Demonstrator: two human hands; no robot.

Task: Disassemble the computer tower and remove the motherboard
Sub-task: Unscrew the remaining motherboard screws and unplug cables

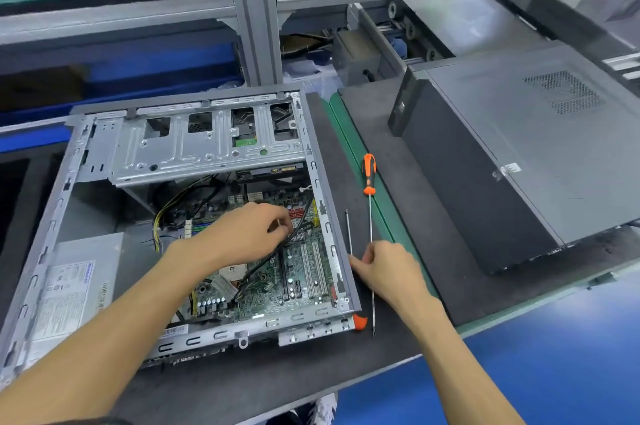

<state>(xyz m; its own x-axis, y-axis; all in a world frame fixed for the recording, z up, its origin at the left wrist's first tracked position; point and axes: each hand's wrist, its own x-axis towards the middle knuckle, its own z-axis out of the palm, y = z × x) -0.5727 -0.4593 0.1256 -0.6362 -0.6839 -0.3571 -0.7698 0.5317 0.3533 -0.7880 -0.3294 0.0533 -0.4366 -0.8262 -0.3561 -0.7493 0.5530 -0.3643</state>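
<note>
Beside the open tower [322, 202], two screwdrivers [370, 202] (another closed case [519, 147] beyond)

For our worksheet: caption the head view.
Left hand grips a black cable over the motherboard.

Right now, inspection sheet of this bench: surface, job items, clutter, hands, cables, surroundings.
Surface: dark mat with a green strip.
Job items: open tower lying flat, motherboard still inside; power supply at its left.
Clutter: orange screwdriver on the mat; second orange handle at the case corner.
Hands: left hand pinches a black cable; right hand rests at the case edge.
Cables: yellow-black bundle inside.
Surroundings: closed tower to the right; aluminium frame behind.
</note>
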